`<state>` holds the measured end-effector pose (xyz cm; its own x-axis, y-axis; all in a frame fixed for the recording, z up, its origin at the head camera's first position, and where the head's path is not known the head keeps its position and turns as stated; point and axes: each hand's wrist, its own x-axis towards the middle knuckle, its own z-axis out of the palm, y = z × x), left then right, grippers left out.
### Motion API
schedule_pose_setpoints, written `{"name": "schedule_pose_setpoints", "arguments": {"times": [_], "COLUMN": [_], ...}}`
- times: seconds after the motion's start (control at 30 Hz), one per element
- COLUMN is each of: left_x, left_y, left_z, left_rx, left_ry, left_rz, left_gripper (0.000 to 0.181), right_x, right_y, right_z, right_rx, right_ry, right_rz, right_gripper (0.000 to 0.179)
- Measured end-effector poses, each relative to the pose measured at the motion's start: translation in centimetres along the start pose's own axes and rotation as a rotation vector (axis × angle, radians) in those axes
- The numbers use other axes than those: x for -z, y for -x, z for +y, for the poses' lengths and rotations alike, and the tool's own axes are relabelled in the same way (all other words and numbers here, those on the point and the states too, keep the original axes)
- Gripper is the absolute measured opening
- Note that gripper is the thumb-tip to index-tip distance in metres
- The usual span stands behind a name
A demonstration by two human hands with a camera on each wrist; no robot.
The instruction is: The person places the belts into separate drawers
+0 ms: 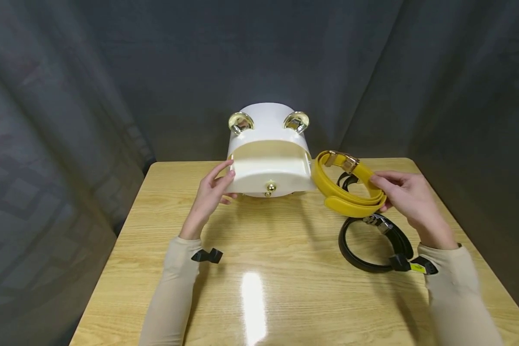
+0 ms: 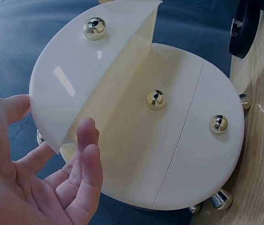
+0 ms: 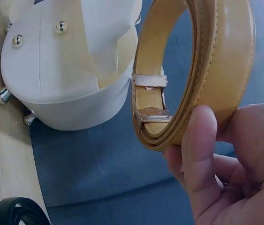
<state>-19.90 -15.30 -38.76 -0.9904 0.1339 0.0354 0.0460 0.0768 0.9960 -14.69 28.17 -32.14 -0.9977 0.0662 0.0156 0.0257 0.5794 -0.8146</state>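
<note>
A glossy white rounded box (image 1: 269, 120) with gold knobs and feet stands at the back of the table. Its upper drawer (image 1: 270, 181) is pulled out, and the compartment behind the front panel shows no contents. At the drawer's left end, my left hand (image 1: 209, 192) touches the edge with thumb and index finger, the other fingers extended loosely below. My right hand (image 1: 408, 194) pinches a coiled yellow belt (image 1: 350, 206) with a gold buckle and holds it up just right of the drawer. The right wrist view shows the thumb pressed on the coiled yellow belt (image 3: 225, 61).
A coiled black belt (image 1: 350, 259) with a silver buckle lies on the wooden table (image 1: 190, 302), below the right hand. Another dark belt (image 1: 347, 179) is partly hidden behind the yellow one. Dark curtains (image 1: 190, 72) hang behind and at both sides.
</note>
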Motion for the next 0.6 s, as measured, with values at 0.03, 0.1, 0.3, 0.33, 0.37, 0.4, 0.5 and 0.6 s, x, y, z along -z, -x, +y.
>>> {"name": "schedule_pose_setpoints", "arguments": {"times": [0.03,0.1,0.3,0.33,0.37,0.4,0.5,0.6], "left_x": [0.0,-0.1,-0.2,-0.3,-0.4,-0.5,-0.7,-0.8], "left_y": [0.0,0.0,-0.1,-0.1,-0.2,-0.2,-0.2,-0.2], "left_z": [0.0,0.0,0.1,0.1,0.0,0.0,-0.1,-0.2], "left_rx": [-0.002,-0.008,-0.013,-0.014,-0.014,-0.015,-0.020,-0.026], "left_ry": [-0.002,-0.005,-0.010,-0.010,-0.011,-0.008,0.001,0.007], "left_rz": [0.000,0.001,0.000,-0.003,-0.006,-0.010,-0.019,-0.024], "left_gripper": [0.053,0.053,0.052,0.052,0.052,0.052,0.052,0.052], "right_x": [-0.1,-0.2,-0.5,-0.6,-0.5,-0.5,-0.4,-0.4], "right_y": [-0.1,-0.2,-1.0,-1.2,-1.4,-1.6,-2.2,-2.9], "right_z": [-0.1,-0.3,-0.9,-1.0,-1.1,-1.1,-1.4,-1.7], "right_rx": [0.003,0.008,0.009,0.008,0.008,0.009,0.011,0.023], "right_ry": [-0.007,-0.014,-0.034,-0.037,-0.037,-0.037,-0.030,-0.020], "right_rz": [-0.002,-0.010,-0.055,-0.065,-0.075,-0.085,-0.120,-0.149], "right_gripper": [0.047,0.047,0.049,0.050,0.050,0.050,0.049,0.048]}}
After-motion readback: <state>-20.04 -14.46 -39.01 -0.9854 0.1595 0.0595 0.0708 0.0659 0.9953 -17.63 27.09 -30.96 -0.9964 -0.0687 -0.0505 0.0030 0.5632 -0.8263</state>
